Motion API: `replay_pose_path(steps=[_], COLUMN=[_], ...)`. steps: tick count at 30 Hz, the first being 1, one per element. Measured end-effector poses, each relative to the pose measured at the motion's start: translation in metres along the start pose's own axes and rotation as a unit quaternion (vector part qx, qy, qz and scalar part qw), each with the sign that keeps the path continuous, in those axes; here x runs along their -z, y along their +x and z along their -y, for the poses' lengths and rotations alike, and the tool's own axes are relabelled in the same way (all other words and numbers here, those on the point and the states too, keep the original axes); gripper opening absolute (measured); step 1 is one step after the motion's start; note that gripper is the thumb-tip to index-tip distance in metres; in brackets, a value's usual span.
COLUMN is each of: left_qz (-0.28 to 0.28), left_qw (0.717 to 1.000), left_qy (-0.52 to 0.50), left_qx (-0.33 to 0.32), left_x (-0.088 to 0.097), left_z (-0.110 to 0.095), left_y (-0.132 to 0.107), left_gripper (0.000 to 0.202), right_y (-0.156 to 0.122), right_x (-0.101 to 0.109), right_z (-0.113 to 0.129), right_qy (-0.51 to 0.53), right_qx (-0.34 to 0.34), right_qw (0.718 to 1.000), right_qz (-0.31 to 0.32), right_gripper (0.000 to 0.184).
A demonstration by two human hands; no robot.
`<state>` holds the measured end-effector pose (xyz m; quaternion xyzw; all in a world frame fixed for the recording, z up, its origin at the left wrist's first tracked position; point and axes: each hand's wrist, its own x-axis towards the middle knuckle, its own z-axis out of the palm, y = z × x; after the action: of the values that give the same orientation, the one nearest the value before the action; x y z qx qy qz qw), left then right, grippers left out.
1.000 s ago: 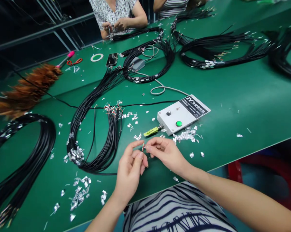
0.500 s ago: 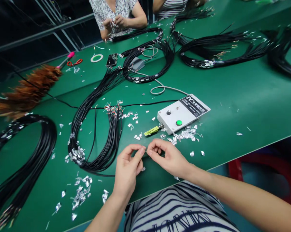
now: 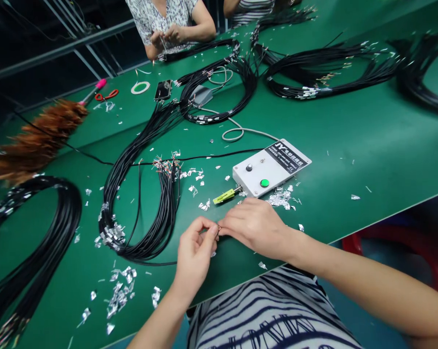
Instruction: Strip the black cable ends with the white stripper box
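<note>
Wire end: a thin, tiny wire end (image 3: pixel 219 230) at the clock's centre, raised over the near part of the bench (image 3: pixel 371 140), its detail too small to read.
Fingers: thumb and forefinger of the left hand (image 3: pixel 195 249) pinch the wire end; those of the right hand (image 3: pixel 255 228) pinch it too, tip to tip with the left.
Trailing cable: one black cable (image 3: pixel 159 263) runs from beneath the left hand toward nine o'clock.
Box: a grey box (image 3: pixel 246 178) with a green button (image 3: pixel 264 182) sits between one and two, its near corner just beyond the right hand; its lime-green clip (image 3: pixel 224 196) points at the hands from twelve.
Near edge: slants from seven through six to three; the striped shirt (image 3: pixel 270 315) is close at six.
Room to move: a broad green stretch runs from two to three, dotted with slivers; at nine to ten a cable bundle (image 3: pixel 164 228) crowds the left hand.
Surface: smooth green, foil scraps (image 3: pixel 120 295) at eight, a feather duster (image 3: pixel 40 135) at ten, a phone (image 3: pixel 163 90) at eleven.
Room: a person in a patterned top (image 3: pixel 139 22) between eleven and twelve; dark metal framework behind, at ten.
</note>
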<state>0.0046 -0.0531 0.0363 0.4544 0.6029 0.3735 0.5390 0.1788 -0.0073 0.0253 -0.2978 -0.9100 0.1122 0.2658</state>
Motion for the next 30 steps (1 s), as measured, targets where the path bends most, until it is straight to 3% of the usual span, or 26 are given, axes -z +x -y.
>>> replay_pose_path(steps=[3, 6, 10, 14, 19, 24, 30], left_qz=[0.007, -0.012, -0.037, -0.047, -0.052, -0.054, -0.05], left_qw=[0.99, 0.973, 0.995, 0.997, 0.996, 0.996, 0.997], left_qy=[0.115, 0.174, 0.051, -0.033, -0.052, -0.051, -0.05], left_qx=[-0.086, -0.154, -0.076, -0.047, -0.044, -0.045, -0.04], left_x=[0.004, 0.007, 0.008, 0.005, 0.002, 0.002, 0.001], left_z=[0.0, 0.003, 0.007, 0.007, 0.007, 0.009, 0.011], left_y=[-0.002, 0.0, 0.016, 0.034, 0.046, 0.052, 0.056], left_gripper=[0.022, 0.019, 0.021, 0.028, 0.029, 0.027, 0.026], right_y=[0.001, 0.001, 0.005, 0.012, 0.019, 0.023, 0.024], right_x=[0.002, 0.006, 0.009, 0.007, 0.001, -0.003, -0.002], right_z=[-0.005, -0.016, -0.032, -0.038, -0.038, -0.044, -0.048], right_qy=[-0.048, -0.081, -0.161, -0.217, -0.249, -0.266, -0.264], right_qx=[0.068, 0.065, 0.002, 0.008, -0.012, -0.011, -0.001], right_qw=[0.996, 0.995, 0.986, 0.976, 0.968, 0.963, 0.964], right_qz=[0.023, 0.003, -0.045, -0.014, 0.037, 0.035, 0.035], right_gripper=[0.031, 0.03, 0.018, 0.011, 0.011, 0.024, 0.021])
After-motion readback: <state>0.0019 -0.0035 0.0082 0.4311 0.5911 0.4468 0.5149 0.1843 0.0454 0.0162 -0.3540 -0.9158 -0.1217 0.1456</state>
